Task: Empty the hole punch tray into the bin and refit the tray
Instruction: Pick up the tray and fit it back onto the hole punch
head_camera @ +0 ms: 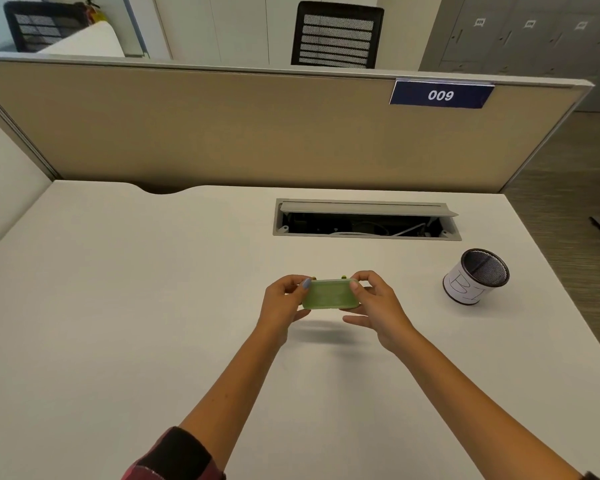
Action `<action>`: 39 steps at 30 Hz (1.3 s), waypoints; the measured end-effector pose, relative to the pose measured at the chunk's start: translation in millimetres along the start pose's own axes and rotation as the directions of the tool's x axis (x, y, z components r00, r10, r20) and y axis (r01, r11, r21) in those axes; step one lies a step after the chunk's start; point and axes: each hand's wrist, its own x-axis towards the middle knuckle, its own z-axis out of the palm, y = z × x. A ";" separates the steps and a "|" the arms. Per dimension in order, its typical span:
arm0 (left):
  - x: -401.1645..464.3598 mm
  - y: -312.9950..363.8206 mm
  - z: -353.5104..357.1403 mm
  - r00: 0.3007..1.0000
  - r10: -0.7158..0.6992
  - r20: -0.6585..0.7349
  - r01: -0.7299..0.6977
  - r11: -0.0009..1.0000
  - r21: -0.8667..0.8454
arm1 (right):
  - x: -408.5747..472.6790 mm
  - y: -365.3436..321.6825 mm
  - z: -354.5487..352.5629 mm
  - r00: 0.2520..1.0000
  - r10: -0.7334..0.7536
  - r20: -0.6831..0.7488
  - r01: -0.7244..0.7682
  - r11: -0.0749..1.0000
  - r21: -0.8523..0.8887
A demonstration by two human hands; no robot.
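Green hole punch (329, 294) held above the surface (153, 306), centre, underside facing camera. Left hand (286, 299) pinches its left end; right hand (374, 303) pinches its right end. Mesh bin (475, 277) stands well apart to the right, tilted.

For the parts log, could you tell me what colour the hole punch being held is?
Light green; the hole punch shows best in the head view.

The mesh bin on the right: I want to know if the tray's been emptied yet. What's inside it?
The bin shows only dark mesh wall and a divider inside; its floor is hidden by the rim, so paper bits cannot be confirmed.
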 end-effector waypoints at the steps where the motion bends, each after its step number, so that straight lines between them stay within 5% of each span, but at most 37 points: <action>1: 0.5 0.8 0.4 1.000 0.008 -0.010 -0.008 1.000 0.013 | 0.7 0.0 1.1 1.000 0.001 0.000 -0.001 1.000 -0.002; 10: -3.6 12.7 6.3 0.998 0.032 0.061 -0.040 0.990 0.135 | 0.1 -4.4 6.8 0.995 0.035 0.090 -0.031 0.999 -0.037; 19: 0.8 5.6 18.4 0.982 0.187 -0.023 -0.168 0.926 0.339 | -1.6 0.3 22.8 1.000 -0.006 0.002 0.006 0.992 -0.128; 29: 4.2 2.7 3.7 0.969 0.243 -0.036 -0.235 0.960 0.153 | 6.5 -3.4 6.7 0.994 -0.096 -0.045 0.092 0.991 -0.093; 39: 10.4 -9.0 -1.4 0.971 0.228 -0.066 -0.206 0.949 0.239 | 5.5 9.2 3.7 0.992 -0.084 -0.097 0.070 0.988 -0.140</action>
